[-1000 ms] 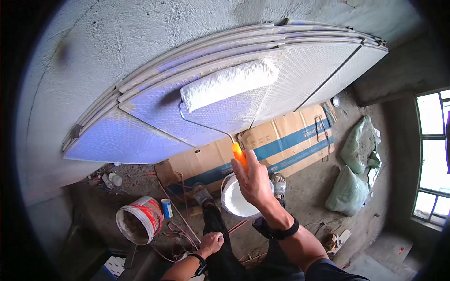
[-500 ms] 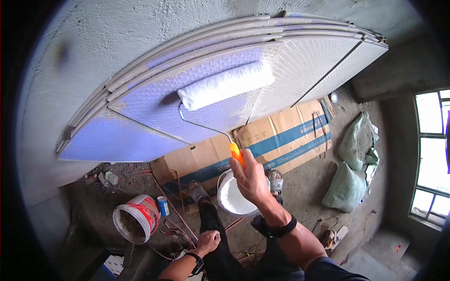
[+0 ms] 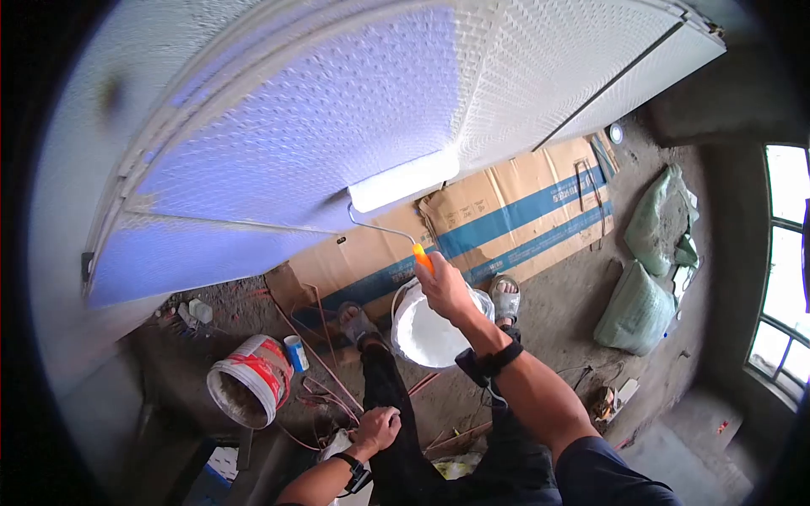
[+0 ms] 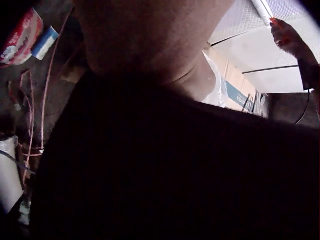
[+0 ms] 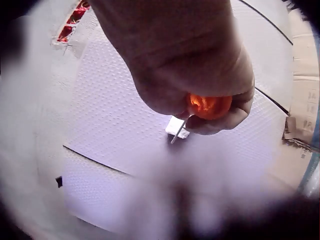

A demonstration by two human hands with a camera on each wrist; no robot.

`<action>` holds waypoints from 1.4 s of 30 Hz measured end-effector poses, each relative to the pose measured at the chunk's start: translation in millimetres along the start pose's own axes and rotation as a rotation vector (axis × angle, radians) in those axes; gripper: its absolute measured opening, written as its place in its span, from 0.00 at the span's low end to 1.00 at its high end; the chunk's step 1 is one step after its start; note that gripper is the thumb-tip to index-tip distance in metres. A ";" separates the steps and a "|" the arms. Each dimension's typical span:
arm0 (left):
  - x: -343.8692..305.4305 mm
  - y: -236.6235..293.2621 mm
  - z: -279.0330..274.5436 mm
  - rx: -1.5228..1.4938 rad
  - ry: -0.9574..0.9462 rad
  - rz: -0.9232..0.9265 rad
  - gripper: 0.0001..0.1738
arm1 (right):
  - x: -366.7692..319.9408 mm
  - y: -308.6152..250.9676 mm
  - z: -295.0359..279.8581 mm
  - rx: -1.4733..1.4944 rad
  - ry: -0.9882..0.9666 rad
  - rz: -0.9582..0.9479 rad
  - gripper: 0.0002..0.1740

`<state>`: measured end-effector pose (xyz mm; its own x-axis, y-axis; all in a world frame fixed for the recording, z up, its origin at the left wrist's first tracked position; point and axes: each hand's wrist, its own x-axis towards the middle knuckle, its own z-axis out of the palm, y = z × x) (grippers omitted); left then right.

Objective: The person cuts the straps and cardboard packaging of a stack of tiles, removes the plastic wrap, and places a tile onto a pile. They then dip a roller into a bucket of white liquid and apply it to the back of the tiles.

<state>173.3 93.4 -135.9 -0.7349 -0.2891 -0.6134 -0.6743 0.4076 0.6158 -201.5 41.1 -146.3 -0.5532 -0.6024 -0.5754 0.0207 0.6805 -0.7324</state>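
My right hand grips the orange handle of a paint roller, with fingers wrapped round it. The white fleece cover lies along the lower edge of a stack of embossed panels, whose front face looks violet on the left and whitish on the right. In the right wrist view, the handle's end pokes out of the fist. Below this hand stands a white bucket with white paint inside. My left hand rests on the left thigh, fingers loosely curled and holding nothing; its wrist view is mostly dark.
Flattened cardboard covers the floor under the panels. At left are a red-and-white bucket, a small blue-and-white can and reddish cords. Pale green sacks sit at right, near a window.
The roller has moved down the front panel from its upper middle to the lower edge, the right hand with it. The head view has shifted, bringing the panels closer. The left hand stays on the thigh.
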 end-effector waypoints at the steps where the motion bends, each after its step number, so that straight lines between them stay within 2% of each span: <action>1: 0.0 1.5 -2.6 0.000 -0.011 -0.009 0.06 | 7.5 10.5 4.5 -0.041 -0.009 0.004 0.21; 9: 13.6 7.3 -31.8 -0.012 -0.042 -0.064 0.09 | 68.3 78.7 41.0 -0.116 -0.061 0.121 0.22; 17: 21.1 2.5 -56.6 -0.040 -0.074 -0.119 0.09 | 118.9 125.9 64.4 -0.197 -0.097 0.193 0.23; 22: 22.7 -4.6 -66.4 -0.059 -0.065 -0.098 0.10 | 147.0 141.6 74.8 -0.232 -0.131 0.318 0.24; 25: 24.7 -3.4 -71.2 -0.055 -0.080 -0.112 0.10 | 154.2 142.2 76.6 -0.221 -0.114 0.325 0.24; 27: 27.1 -1.7 -73.4 -0.058 -0.077 -0.115 0.10 | 171.7 171.8 90.1 -0.275 -0.170 0.276 0.23; 29: 27.7 -2.9 -74.4 -0.059 -0.077 -0.120 0.10 | 173.7 165.8 89.1 -0.326 -0.230 0.227 0.23; 31: 26.9 -2.7 -73.6 -0.054 -0.076 -0.131 0.10 | 171.1 159.6 83.2 -0.246 -0.130 0.348 0.22; 34: 28.2 -1.7 -72.1 -0.044 -0.077 -0.112 0.10 | 169.0 147.7 75.2 -0.192 -0.176 0.383 0.22; 37: 29.2 3.9 -68.0 -0.031 -0.075 -0.081 0.09 | 150.4 137.0 69.8 -0.223 -0.062 0.268 0.22; 41: 31.1 14.9 -54.3 -0.003 -0.112 -0.098 0.09 | 112.0 102.6 39.1 -0.192 -0.130 0.222 0.23; 42: 31.4 18.5 -50.6 -0.002 -0.115 -0.088 0.09 | 100.3 95.4 34.8 -0.175 -0.095 0.225 0.23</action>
<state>134.0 48.0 -118.8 -0.6601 -0.2226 -0.7174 -0.7358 0.3837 0.5579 -226.0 31.0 -286.6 -0.4704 -0.4591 -0.7536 -0.0143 0.8579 -0.5137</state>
